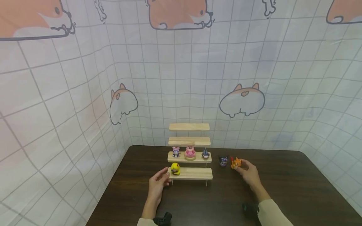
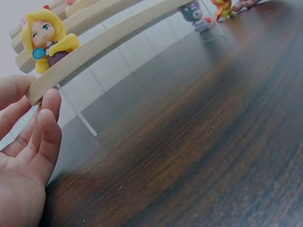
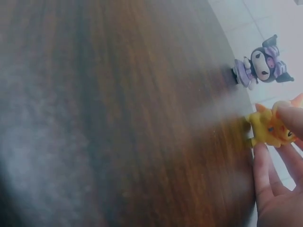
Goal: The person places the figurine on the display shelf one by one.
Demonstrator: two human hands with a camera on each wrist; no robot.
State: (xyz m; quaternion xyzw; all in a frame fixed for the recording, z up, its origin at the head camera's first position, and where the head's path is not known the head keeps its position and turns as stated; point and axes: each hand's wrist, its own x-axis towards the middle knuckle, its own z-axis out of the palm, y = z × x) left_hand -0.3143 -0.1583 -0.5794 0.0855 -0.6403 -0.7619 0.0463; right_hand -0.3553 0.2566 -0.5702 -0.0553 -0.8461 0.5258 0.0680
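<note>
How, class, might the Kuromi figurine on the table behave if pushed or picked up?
The Kuromi figurine looks apt to tip when pushed: its broad, eared head tops small feet. It is probably light, being small beside the right hand. Its moulded-looking surface suggests stiff plastic that should keep its shape.

L hand (image 1: 159, 182) w/ thumb (image 2: 16, 90) over bent fingers (image 2: 49, 125), R hand (image 1: 249, 173) in pinch pose, both forearms (image 1: 261, 191) fwd.

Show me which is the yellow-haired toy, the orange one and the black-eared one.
Yellow-haired toy (image 2: 46, 36), left wrist view: on its face.
Orange toy (image 3: 262, 127), right wrist view: on its body.
Black-eared toy (image 3: 260, 65), right wrist view: on its face.
</note>
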